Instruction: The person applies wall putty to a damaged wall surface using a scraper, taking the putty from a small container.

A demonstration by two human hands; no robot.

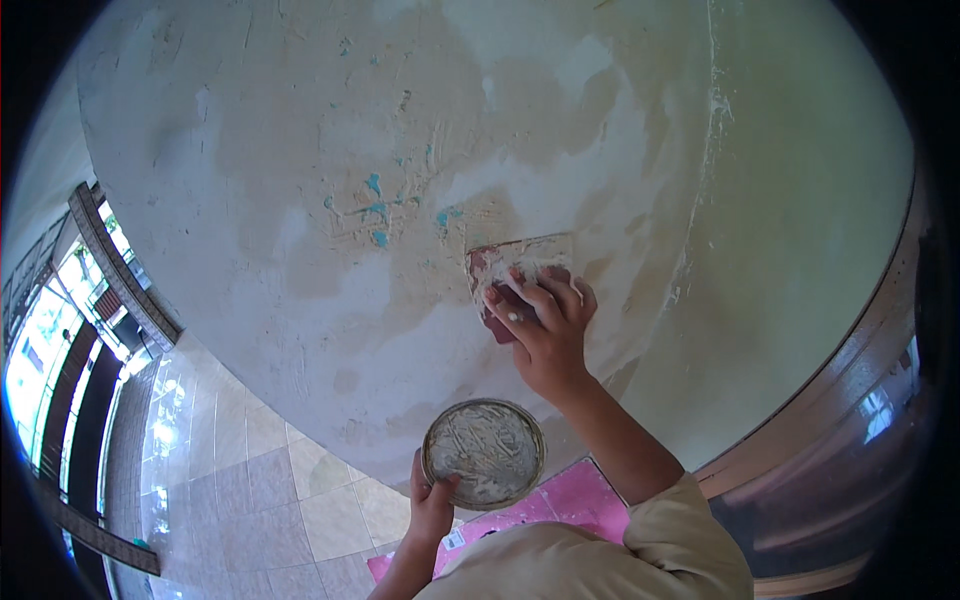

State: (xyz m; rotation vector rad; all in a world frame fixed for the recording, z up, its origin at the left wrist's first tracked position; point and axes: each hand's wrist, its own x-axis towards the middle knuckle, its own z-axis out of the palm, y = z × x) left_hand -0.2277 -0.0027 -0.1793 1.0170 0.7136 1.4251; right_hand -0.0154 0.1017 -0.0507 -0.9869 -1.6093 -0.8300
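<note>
A patched off-white wall point(260, 150) fills most of the view, with pale smears, rough strokes and small turquoise spots near the middle. My right hand point(540, 320) grips a flat reddish-brown spreader point(490, 268), smeared with cream putty, against the wall just right of and below those spots. Its fingers are spread over the blade, and one fingertip has white putty on it. Lower down, my left hand point(430, 505) holds a round, shallow tin point(485, 450) with streaky grey-cream putty inside, thumb over its rim.
A pale green wall area point(800, 200) with a dark reddish-brown wooden surface point(850, 470) is at right. A pink board or mat point(575, 505) lies below me on the tiled floor point(240, 450). At far left are a bright opening point(30, 370) and a grey trim strip point(110, 250).
</note>
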